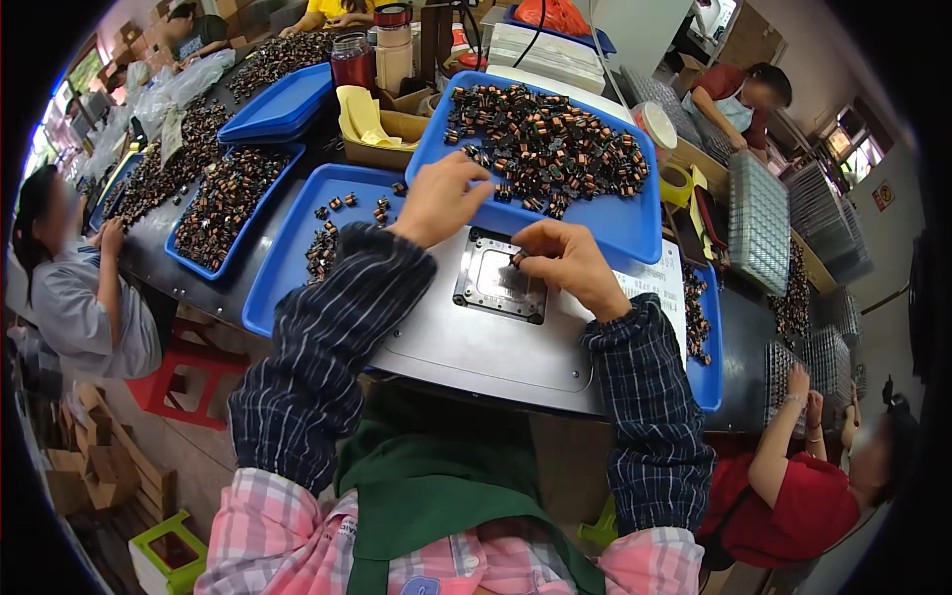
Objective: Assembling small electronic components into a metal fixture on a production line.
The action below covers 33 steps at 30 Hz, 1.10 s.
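My right hand pinches a small copper-wound coil between thumb and fingers, over the square metal fixture on the silver plate. Loose coils with black bases heap in the blue tray behind the fixture. At that tray's near left edge is my left hand, its fingers bent together beside some of the coils. What its fingertips hold, if anything, is hidden. A second blue tray, partly under my left sleeve, carries a few scattered coils.
More coil-filled trays and stacked blue trays stand to the left. A yellow tape roll and clear plastic trays are on the right. Jars stand at the back. Co-workers sit on both sides.
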Available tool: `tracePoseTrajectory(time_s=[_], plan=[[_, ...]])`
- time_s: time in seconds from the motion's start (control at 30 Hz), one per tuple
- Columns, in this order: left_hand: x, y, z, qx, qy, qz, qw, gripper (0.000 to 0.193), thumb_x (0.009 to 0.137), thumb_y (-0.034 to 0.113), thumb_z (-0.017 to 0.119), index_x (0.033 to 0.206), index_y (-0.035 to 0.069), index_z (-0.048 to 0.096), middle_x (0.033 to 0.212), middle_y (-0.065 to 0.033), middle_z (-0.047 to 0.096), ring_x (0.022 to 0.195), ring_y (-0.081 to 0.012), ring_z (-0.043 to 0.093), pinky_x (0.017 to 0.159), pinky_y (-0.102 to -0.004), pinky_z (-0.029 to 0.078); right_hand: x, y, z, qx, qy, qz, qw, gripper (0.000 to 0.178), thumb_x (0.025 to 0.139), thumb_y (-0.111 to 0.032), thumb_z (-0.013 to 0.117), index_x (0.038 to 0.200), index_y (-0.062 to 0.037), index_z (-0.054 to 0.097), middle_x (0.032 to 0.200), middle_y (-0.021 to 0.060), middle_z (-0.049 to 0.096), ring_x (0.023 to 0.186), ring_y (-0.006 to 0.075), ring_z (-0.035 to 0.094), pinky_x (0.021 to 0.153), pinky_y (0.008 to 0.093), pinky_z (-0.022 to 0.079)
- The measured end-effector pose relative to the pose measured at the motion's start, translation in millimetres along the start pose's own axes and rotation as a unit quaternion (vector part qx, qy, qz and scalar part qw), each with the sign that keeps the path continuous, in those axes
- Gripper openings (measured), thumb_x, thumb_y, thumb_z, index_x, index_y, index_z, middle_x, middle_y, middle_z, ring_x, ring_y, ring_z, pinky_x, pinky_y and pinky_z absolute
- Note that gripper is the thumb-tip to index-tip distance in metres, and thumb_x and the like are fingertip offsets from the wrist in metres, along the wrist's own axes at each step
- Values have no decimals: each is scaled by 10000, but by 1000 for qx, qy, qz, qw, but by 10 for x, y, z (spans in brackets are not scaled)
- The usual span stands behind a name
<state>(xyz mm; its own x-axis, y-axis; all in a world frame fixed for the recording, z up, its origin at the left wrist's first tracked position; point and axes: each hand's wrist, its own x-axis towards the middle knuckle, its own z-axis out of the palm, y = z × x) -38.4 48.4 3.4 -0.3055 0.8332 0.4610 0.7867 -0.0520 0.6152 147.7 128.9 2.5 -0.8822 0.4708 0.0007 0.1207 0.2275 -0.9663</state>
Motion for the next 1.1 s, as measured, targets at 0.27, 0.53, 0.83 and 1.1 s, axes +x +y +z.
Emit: tracePoseTrajectory(time_s=[0.27, 0.53, 0.83, 1.1], plan=[[233, 11, 265, 62, -45, -35, 996, 190, 722, 223, 621, 754, 36, 634, 796, -98, 602, 734, -243, 581, 666, -339, 451, -50, -67, 121, -256, 24, -154, 954, 153, 660, -22, 615, 811, -3, 607, 736, 101, 582, 657, 214, 558, 603, 297, 444], [288, -53, 220, -60, -69, -57, 994, 165, 676, 128, 642, 794, 12, 636, 695, -82, 618, 646, -164, 584, 610, -282, 462, -52, -127, 174, -282, -8, -142, 949, 124, 666, -29, 589, 788, -18, 599, 747, 131, 573, 714, 303, 557, 649, 367, 434], [86, 77, 169, -117, 58, -31, 991, 199, 712, 42, 608, 907, 1, 620, 774, -44, 557, 651, -100, 539, 610, -227, 447, -41, -67, 192, -298, 1, -166, 940, 109, 679, -31, 591, 785, -10, 593, 762, 138, 567, 707, 314, 556, 637, 371, 441], [-369, 208, 4, -148, -3, 32, 988, 188, 726, -21, 568, 909, 5, 602, 793, -52, 527, 641, -112, 507, 605, -222, 426, 40, -223, -222, 300, 109, -23, 947, 126, 765, -79, 592, 870, -10, 583, 560, 16, 513, 411, 53, 407, 348, 175, 281]])
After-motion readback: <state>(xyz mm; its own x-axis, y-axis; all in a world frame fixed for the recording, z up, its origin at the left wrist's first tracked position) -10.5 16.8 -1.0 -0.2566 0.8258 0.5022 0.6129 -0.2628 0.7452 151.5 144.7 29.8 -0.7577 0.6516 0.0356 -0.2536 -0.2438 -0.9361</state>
